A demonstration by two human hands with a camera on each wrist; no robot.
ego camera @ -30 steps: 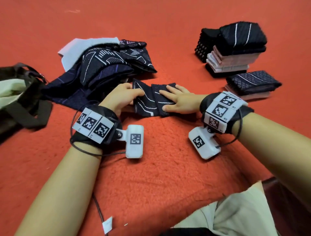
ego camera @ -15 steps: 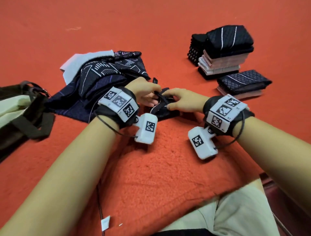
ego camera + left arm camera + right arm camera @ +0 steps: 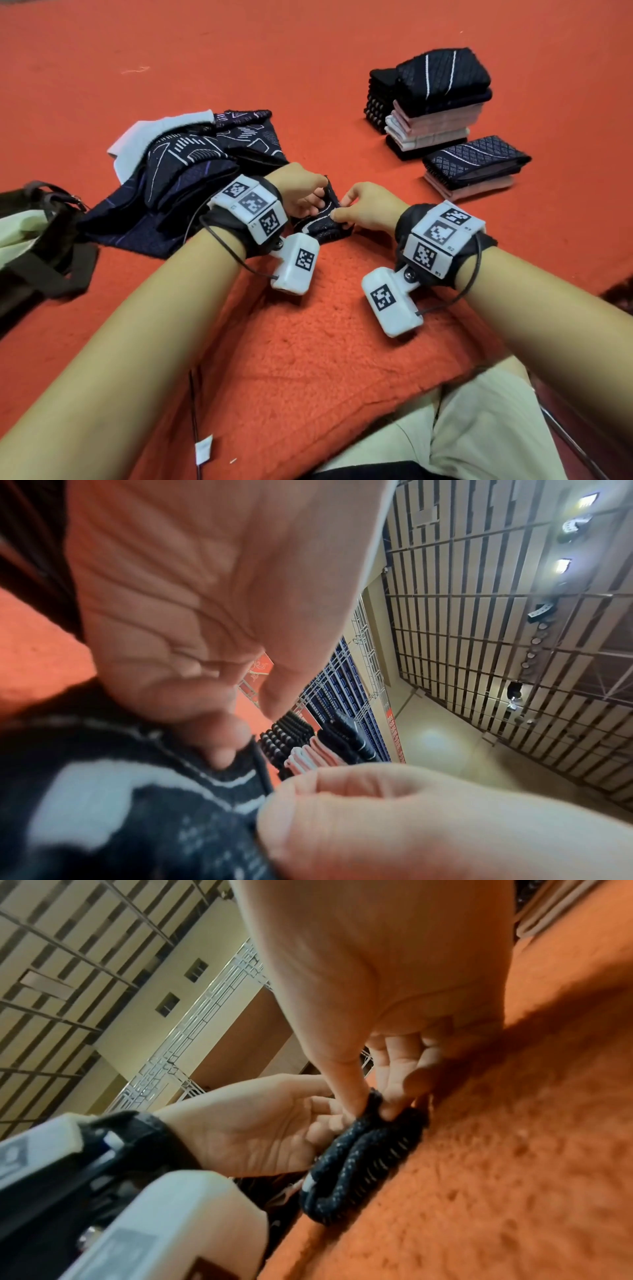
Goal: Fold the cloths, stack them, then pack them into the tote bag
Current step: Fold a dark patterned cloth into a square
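We pinch a dark folded cloth [image 3: 322, 219] between both hands, left hand [image 3: 301, 195] and right hand [image 3: 366, 212] gripping opposite edges; best to align corners squarely before pressing flat.

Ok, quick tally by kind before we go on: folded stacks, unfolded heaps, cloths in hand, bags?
Folded stacks: 3 (tall stack, black stack beside it, low stack)
Unfolded heap: 1, its cloths cannot be counted
Cloth being folded: 1, pinched by left hand and right hand
Tote bag: 1
Total: 6
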